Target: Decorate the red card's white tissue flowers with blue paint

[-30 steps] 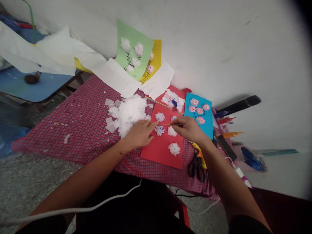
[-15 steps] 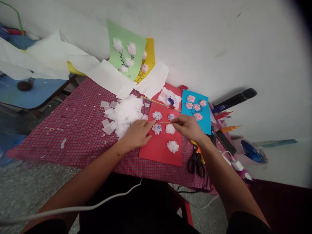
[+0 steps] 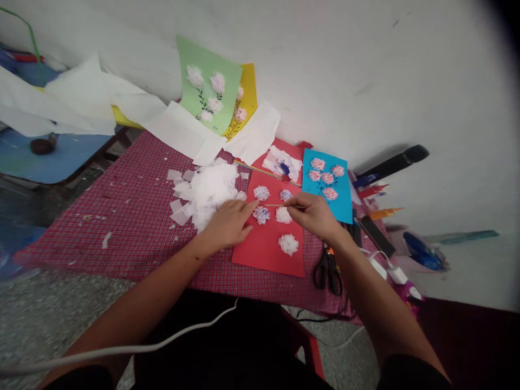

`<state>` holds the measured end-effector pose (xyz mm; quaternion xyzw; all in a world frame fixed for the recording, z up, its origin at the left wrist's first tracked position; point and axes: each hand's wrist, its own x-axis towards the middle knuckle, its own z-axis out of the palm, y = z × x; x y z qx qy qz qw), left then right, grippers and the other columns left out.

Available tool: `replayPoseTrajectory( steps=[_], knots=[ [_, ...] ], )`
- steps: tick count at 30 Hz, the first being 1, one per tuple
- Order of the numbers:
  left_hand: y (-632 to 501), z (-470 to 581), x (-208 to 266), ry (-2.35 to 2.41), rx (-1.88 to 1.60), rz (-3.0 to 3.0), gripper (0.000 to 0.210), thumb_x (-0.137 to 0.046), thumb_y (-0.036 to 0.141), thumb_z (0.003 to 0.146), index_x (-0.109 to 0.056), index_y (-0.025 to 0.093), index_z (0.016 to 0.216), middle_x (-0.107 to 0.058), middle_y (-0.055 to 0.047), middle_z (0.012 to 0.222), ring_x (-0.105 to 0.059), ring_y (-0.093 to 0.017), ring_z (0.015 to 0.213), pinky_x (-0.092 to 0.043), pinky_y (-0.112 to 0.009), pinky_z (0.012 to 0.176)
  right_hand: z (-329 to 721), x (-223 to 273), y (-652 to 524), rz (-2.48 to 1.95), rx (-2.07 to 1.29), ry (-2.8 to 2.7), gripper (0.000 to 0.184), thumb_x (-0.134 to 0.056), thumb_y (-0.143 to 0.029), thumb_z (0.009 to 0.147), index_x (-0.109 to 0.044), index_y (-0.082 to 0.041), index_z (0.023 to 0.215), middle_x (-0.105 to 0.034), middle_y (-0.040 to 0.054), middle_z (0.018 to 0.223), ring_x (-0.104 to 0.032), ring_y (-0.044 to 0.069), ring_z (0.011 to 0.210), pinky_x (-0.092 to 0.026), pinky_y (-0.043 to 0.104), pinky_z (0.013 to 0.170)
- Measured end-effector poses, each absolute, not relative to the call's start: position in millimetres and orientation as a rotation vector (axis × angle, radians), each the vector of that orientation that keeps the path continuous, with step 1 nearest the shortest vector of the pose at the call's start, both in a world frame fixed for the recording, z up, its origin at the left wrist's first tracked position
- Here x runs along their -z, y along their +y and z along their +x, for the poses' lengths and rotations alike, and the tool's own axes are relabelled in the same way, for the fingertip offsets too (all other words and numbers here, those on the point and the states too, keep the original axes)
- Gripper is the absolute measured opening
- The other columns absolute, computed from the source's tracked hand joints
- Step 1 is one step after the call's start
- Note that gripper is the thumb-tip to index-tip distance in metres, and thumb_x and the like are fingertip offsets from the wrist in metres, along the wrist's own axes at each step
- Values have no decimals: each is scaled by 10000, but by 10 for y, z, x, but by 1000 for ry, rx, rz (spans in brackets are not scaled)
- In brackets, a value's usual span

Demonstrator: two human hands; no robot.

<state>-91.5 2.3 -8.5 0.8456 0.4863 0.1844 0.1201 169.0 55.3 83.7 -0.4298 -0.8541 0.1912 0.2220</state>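
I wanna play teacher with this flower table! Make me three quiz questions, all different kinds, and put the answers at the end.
1. True or false: the right hand is holding a thin stick.
2. Pick one. Which of these is nearest the left hand?
A) the scissors
B) the white pile
C) the blue card
3. Fill in the number: on the nearer red card, ___ puffy flowers show.

Key:
1. True.
2. B.
3. Five.
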Motion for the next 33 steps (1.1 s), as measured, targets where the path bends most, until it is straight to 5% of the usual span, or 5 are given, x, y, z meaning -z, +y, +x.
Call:
replayPoseTrajectory(
  steps=[33],
  knots=[
    [20,-913,79,1421,-560,2447,696,-591,321,947,-356,174,1585,-614,-158,1383,-568,-318,1294,-421,-482,1148,1630,-845,413,-1068,-528,-2362,181,-593,-141,876,-753,-226,878,-723,14,776,-646,156,685,-461,290,641]
  ],
)
